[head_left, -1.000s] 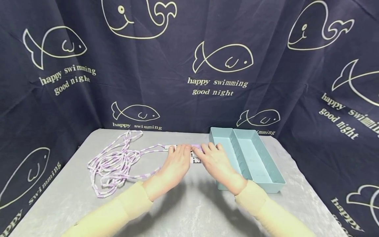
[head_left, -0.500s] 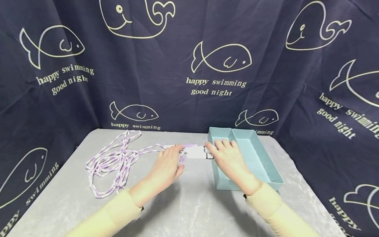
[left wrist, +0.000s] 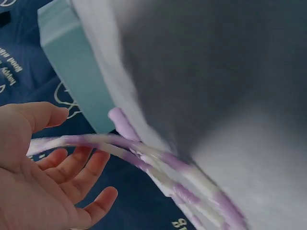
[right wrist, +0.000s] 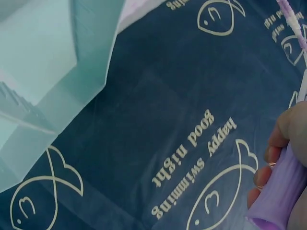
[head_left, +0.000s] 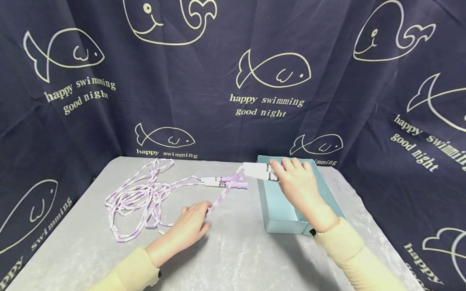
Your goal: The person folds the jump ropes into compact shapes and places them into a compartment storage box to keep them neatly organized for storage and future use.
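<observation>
In the head view my right hand holds the white and purple handles of a beaded jump rope, raised over the teal box. The right wrist view shows its fingers curled round a purple grip. Doubled purple-and-white strands run down from these handles to my left hand. In the left wrist view the strands lie across the left fingers, with the thumb apart from them. Another pair of jump rope handles lies on the cloth behind the strands.
A beaded rope pile lies loosely looped at the left of the grey cloth-covered table. The teal box has a lengthwise divider and stands at the right, partly behind the right arm. A dark fish-print curtain surrounds the table.
My hands have moved apart. The right hand has lifted its handles up and right over the box; the left hand has drawn back toward the front left, and the strands now stretch between them.
</observation>
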### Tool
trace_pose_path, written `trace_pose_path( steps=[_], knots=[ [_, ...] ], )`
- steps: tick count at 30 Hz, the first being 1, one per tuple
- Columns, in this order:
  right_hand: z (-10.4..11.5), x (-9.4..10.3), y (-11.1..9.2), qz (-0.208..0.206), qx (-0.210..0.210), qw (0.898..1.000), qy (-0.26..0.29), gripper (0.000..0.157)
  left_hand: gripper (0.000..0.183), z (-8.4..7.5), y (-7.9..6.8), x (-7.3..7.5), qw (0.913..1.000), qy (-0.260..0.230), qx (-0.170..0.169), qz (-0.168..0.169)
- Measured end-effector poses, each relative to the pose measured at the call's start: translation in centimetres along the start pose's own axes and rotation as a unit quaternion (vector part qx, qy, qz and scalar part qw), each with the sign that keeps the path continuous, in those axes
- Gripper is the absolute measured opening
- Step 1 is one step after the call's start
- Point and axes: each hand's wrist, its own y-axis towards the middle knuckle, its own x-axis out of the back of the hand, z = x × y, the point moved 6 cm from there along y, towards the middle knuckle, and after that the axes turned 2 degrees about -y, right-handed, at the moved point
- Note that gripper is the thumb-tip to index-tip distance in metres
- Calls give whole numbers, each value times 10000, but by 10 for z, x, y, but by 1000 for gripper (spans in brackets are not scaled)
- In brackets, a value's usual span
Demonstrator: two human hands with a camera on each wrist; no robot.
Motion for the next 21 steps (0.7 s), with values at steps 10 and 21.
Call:
trace_pose_path(
  steps=[10,21],
  knots=[
    [-32,10,2,-8,-597,9982,15,52,19,17,-16,-9,9949,676,-633,396],
    [-38,6,-1,-55,-742,9972,0,53,17,19,-18,-15,9785,-716,-833,1747]
  ],
)
